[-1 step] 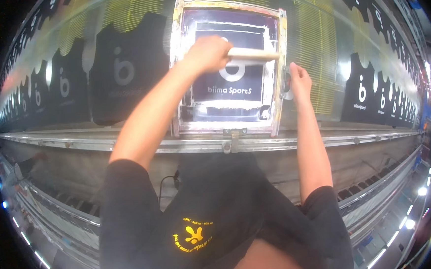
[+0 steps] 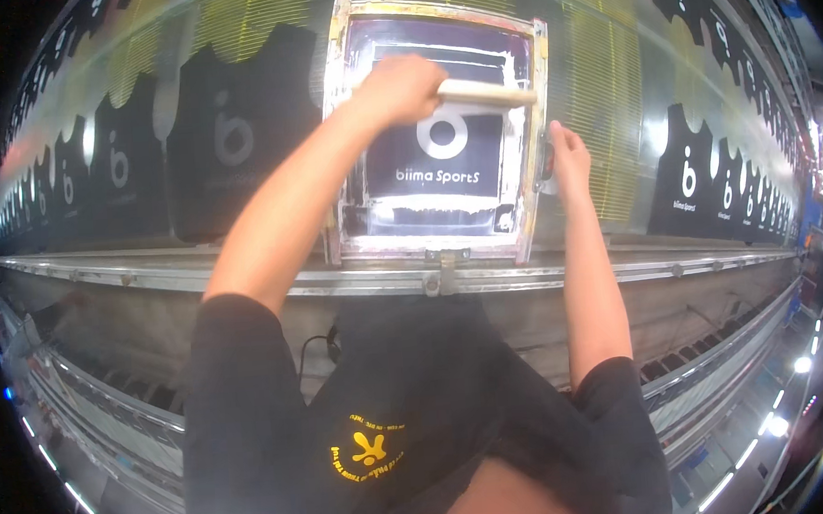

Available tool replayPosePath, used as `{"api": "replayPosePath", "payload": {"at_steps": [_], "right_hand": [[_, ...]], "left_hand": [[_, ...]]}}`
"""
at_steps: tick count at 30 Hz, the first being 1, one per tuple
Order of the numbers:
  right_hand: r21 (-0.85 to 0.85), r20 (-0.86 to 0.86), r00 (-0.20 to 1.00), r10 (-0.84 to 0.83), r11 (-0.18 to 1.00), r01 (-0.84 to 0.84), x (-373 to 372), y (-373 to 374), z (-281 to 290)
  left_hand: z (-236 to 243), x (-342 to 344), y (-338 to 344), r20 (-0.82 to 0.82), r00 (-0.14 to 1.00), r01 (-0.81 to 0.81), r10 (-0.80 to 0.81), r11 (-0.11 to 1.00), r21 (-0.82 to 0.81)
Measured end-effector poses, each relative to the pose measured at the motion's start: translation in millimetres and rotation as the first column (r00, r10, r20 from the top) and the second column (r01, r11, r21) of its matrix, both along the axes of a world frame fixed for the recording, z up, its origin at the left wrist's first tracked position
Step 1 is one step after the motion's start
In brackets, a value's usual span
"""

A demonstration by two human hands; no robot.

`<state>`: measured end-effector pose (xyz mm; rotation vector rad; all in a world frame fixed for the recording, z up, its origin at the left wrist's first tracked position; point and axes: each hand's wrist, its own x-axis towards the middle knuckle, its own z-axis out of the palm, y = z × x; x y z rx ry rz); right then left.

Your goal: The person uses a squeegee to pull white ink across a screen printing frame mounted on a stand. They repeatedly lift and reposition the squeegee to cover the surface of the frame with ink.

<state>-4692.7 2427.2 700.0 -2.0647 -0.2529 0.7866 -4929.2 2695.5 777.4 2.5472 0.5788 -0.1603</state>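
Observation:
A framed printing screen [image 2: 533, 127] lies before me, with dark mesh, a pale round emblem and smeared white ink inside its worn rim. My left hand [image 2: 406, 90] is closed around the left part of a squeegee [image 2: 488, 92], whose pale bar lies crosswise over the upper half of the mesh. The hand hides the squeegee's left end. Beside the screen's right rim is my right hand [image 2: 571, 160], fingers bent and close together next to a small dark fitting on that rim. What those fingers hold, if anything, is hidden.
Dark printed garment pieces, such as a large one [image 2: 239, 140] to the left and another [image 2: 686, 160] to the right, lie in rows along the long table. A metal rail [image 2: 375, 276] runs along its near edge, with a bracket [image 2: 447, 270] at the screen's front.
My left hand and the squeegee have shifted slightly away from me, up the mesh. The right hand stays beside the rim, and the screen stays put.

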Motion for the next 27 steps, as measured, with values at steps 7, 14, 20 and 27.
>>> {"api": "replayPosePath", "payload": {"at_steps": [7, 14, 20, 27], "right_hand": [[-0.004, -0.09, 0.996, -0.027, 1.0, 0.027, -2.6, 22.9, 21.0], [0.045, -0.002, 0.999, -0.037, 0.998, 0.037, -12.1, 30.6, 58.1], [0.13, 0.039, 0.998, -0.039, 0.991, 0.034, -10.2, 32.9, 54.9], [0.422, 0.117, 0.99, -0.074, 0.907, 0.018, -41.8, 48.2, 62.7]], "left_hand": [[-34.8, 41.0, 67.0, 0.044, 0.998, -0.057, 0.051, 0.985, 0.161], [-46.6, -44.4, -52.3, 0.279, 0.947, -0.208, 0.158, 0.965, 0.161], [-58.7, -146.7, -199.8, 0.382, 0.923, -0.157, 0.057, 0.959, 0.237], [-33.0, -189.9, -181.7, 0.408, 0.912, -0.103, 0.042, 0.986, 0.13]]}}
